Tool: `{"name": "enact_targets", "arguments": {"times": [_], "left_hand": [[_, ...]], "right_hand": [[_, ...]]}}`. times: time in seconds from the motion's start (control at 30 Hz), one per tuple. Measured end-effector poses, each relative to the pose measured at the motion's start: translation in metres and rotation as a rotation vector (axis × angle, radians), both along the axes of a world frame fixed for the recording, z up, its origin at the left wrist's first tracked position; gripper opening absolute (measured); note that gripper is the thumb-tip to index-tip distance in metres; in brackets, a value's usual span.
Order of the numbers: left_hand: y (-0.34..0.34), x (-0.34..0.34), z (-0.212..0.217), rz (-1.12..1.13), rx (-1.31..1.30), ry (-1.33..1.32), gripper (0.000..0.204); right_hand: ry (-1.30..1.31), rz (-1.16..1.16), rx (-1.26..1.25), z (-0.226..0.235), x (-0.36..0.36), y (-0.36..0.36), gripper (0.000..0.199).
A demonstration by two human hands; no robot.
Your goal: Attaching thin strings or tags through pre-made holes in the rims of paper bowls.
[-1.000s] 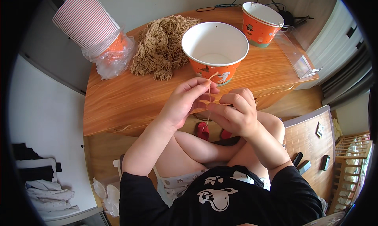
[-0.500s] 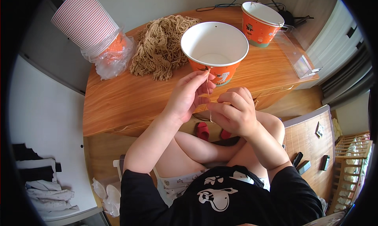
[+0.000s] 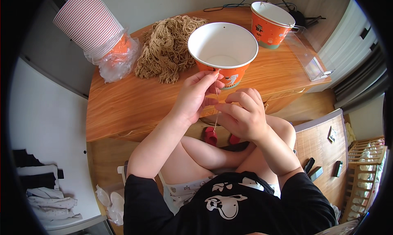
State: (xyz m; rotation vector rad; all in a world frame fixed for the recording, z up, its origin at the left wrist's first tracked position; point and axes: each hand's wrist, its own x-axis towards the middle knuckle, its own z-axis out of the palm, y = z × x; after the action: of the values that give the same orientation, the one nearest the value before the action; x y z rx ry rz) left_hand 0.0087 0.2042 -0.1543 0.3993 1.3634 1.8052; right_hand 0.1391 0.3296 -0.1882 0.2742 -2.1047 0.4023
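An orange paper bucket [image 3: 241, 72] with a white inside stands at the desk's front, a small hole in its far wall. Just below its near rim, my left hand [image 3: 194, 91] is closed in a pinch on a thin tan string [image 3: 215, 122]. The string runs down past the fingers, and its loose end dangles over the floor. To the right, my right hand [image 3: 245, 116] is closed, thumb and forefinger pinched together at the string's middle. Its fingertips are partly hidden, but they appear to grip the string. A heap of similar tan strings [image 3: 166, 48] lies left of the bucket.
At the left leans a tall stack of striped paper buckets [image 3: 84, 22] in clear plastic wrap [image 3: 112, 67]. More orange buckets [image 3: 270, 30], nested with string at the rim, stand far right. A clear plastic tray [image 3: 307, 59] lies beside them on the wooden desk [image 3: 135, 108]. Cables run behind.
The string's loose end hangs lower and slightly further left than before. My right hand has shifted up a little; my left hand stays almost in place at the bucket's rim.
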Motion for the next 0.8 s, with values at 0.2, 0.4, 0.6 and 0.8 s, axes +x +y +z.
{"name": "enact_targets", "arguments": {"times": [0.2,0.4,0.6,0.8], "left_hand": [[0.0005,-0.0008,-0.0005,0.002,-0.033,0.023,0.024],[0.0026,0.0002,0.0023,0.015,-0.097,0.052,0.028],[0.0034,0.0016,0.0049,0.024,-0.132,0.061,0.031],[0.0036,0.0005,0.0023,0.018,-0.127,0.055,0.031]], "right_hand": [[-0.012,-0.008,0.018,-0.001,-0.0006,0.0008,0.028],[-0.01,-0.009,0.004,0.0,0.0012,0.0026,0.031],[-0.007,-0.004,-0.006,-0.0009,0.0014,0.0031,0.031],[-0.007,-0.005,-0.017,0.0002,0.0027,0.003,0.031]]}}
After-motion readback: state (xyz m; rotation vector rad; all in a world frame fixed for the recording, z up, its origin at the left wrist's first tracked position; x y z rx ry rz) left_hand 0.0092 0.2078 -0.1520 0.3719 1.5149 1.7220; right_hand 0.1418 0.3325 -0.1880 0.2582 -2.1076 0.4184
